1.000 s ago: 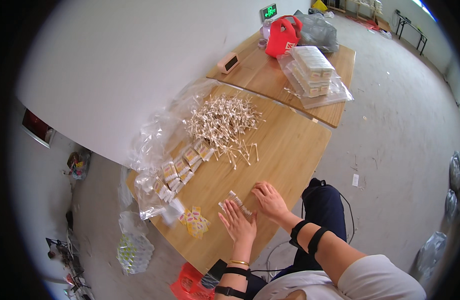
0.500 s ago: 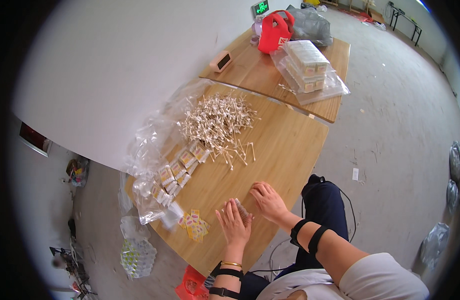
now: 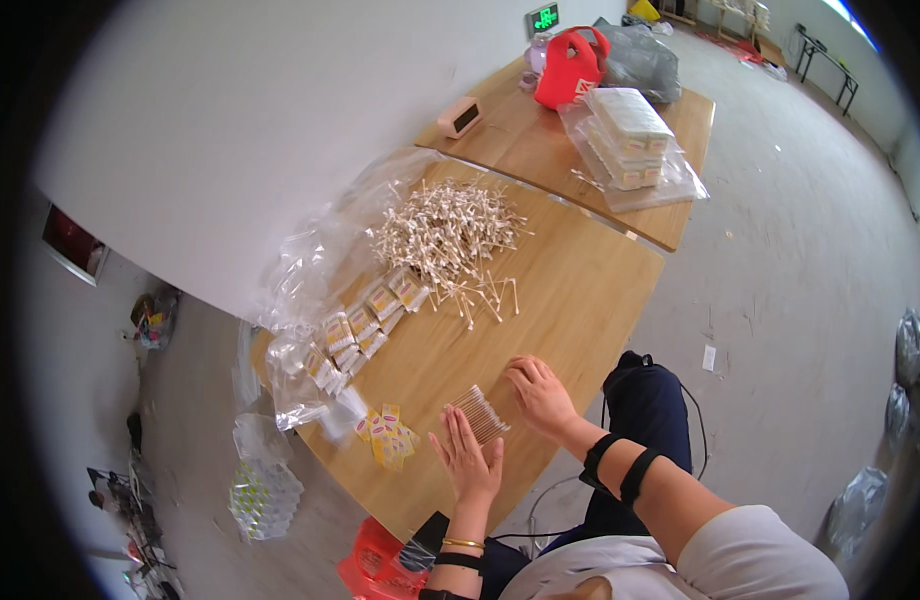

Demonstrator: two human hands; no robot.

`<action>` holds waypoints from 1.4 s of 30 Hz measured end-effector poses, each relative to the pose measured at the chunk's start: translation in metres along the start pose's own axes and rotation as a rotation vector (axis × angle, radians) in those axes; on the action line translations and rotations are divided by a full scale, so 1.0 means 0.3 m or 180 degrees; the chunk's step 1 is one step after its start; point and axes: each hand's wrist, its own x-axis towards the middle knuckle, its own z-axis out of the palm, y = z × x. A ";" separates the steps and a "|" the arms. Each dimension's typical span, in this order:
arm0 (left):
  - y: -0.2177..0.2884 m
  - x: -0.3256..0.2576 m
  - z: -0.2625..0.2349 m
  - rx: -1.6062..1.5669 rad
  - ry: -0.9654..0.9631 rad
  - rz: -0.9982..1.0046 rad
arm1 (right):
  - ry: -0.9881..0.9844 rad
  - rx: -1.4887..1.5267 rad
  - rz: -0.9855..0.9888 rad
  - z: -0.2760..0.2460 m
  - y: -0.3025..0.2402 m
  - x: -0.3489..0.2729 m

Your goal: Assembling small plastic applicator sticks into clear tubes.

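A row of cotton swabs (image 3: 483, 412) lies side by side on the near part of the wooden table. Flat beside it, my left hand (image 3: 468, 460) has its fingers stretched out, the tips touching the row's left edge. My right hand (image 3: 542, 398) rests just right of the row with its fingers bent and pressed together; whatever they may hold is hidden. Small yellow and white printed cards (image 3: 388, 438) lie loose to the left of my left hand. Farther up the table is a big heap of loose cotton swabs (image 3: 450, 235). Several filled swab packs (image 3: 362, 322) are lined up left of it.
Crumpled clear plastic bags (image 3: 305, 270) run along the table's wall side. On the far table stand wrapped stacks of packs (image 3: 630, 135), a red bag (image 3: 572, 75), a grey plastic bag (image 3: 642, 65) and a small clock (image 3: 461, 118). A red bag (image 3: 375, 560) sits below the near edge.
My left hand has slid off the swab row toward its left side, uncovering most of the row. The right hand stays nearly in place. The whole view has shifted slightly.
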 end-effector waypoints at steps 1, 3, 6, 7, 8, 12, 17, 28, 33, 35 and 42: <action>-0.010 -0.032 0.000 -0.0013 -0.0002 -0.0049 | 0.0040 0.0111 0.0011 0.001 0.009 0.001; -0.029 -0.094 0.000 -0.0045 0.0019 -0.0140 | 0.0043 0.0216 -0.0013 0.003 0.012 0.002; -0.043 -0.170 0.004 -0.0026 -0.0023 -0.0146 | 0.0034 0.0329 -0.0049 0.004 -0.007 0.003; -0.041 -0.188 0.007 -0.0007 -0.0020 -0.0145 | -0.0265 0.0321 -0.0215 0.006 -0.022 -0.005; -0.039 -0.200 0.011 0.0011 -0.0019 -0.0139 | -0.0561 0.0309 -0.0377 0.008 -0.036 -0.011; -0.004 -0.195 0.010 -0.0162 -0.0020 -0.0136 | -0.0748 0.0255 -0.0616 0.034 -0.088 -0.033; 0.019 -0.175 0.028 0.0021 -0.0071 -0.0111 | -0.0860 0.0041 -0.0545 0.028 -0.125 -0.024; 0.019 -0.095 0.058 0.0463 -0.0059 -0.0038 | -0.0867 -0.0215 -0.0510 0.032 -0.137 -0.014; 0.019 -0.087 0.081 0.0602 -0.0184 -0.0103 | -0.0968 -0.0160 -0.0453 0.031 -0.138 -0.031; 0.013 -0.105 0.096 0.0579 -0.0171 -0.0086 | -0.1057 -0.0069 -0.0407 0.021 -0.140 -0.041; 0.018 -0.125 0.081 0.0339 -0.0056 0.0003 | -0.0992 0.0249 -0.0375 -0.020 -0.069 -0.097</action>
